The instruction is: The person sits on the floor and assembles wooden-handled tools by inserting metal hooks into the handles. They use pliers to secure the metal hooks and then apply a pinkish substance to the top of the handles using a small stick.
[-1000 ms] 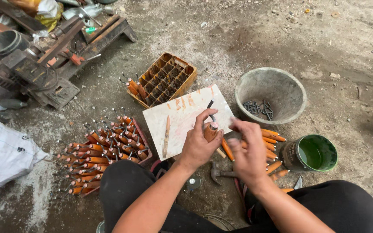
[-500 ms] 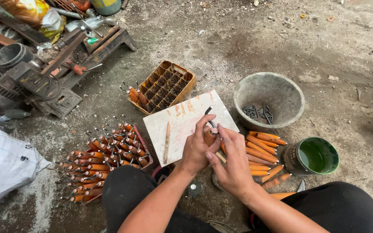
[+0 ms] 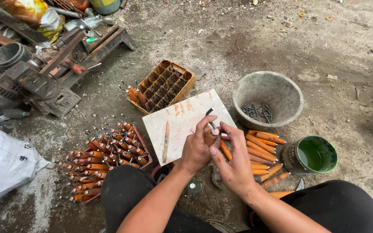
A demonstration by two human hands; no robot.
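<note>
The left hand (image 3: 197, 149) wraps a wooden handle (image 3: 210, 138), so most of the handle is hidden; only its orange top and a dark bent hook (image 3: 210, 113) above the fingers show. The right hand (image 3: 235, 162) covers the near ends of the loose handles (image 3: 260, 151) just right of the grip, and part of a metal tool (image 3: 216, 176) below it. How the hook sits in the handle is too small to tell. The small dark pieces (image 3: 257, 111) in the bowl (image 3: 267, 88), up and right of the grip, are too small to make out. The legs are cut off by the bottom edge.
</note>
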